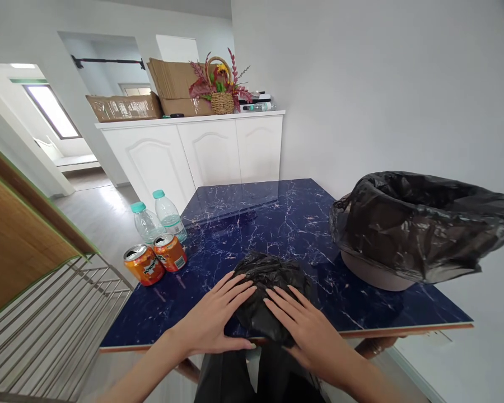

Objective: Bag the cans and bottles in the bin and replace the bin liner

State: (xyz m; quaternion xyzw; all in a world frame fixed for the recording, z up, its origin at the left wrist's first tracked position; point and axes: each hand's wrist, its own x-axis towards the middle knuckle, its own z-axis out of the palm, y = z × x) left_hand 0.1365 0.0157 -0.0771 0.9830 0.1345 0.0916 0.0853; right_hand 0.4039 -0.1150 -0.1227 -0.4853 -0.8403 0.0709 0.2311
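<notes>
A bunched black trash bag [273,274] lies at the near edge of the blue marbled table. My left hand [222,313] rests on its left side, fingers stretched out over the plastic and thumb pointing along the table's front edge. From the right, my right hand [302,324] lies flat on the bag, fingers extended and slightly apart; its thumb is mostly hidden. Neither hand is closed around the plastic. What the bag contains, if anything, cannot be seen.
On the right stands a trash can [373,271] lined with a black bag [403,235]. Two orange soda cans [145,266] and two clear bottles [168,212] with teal caps stand left. A metal rack [96,285] is beside the table [252,207]; a white cabinet [210,151] stands behind.
</notes>
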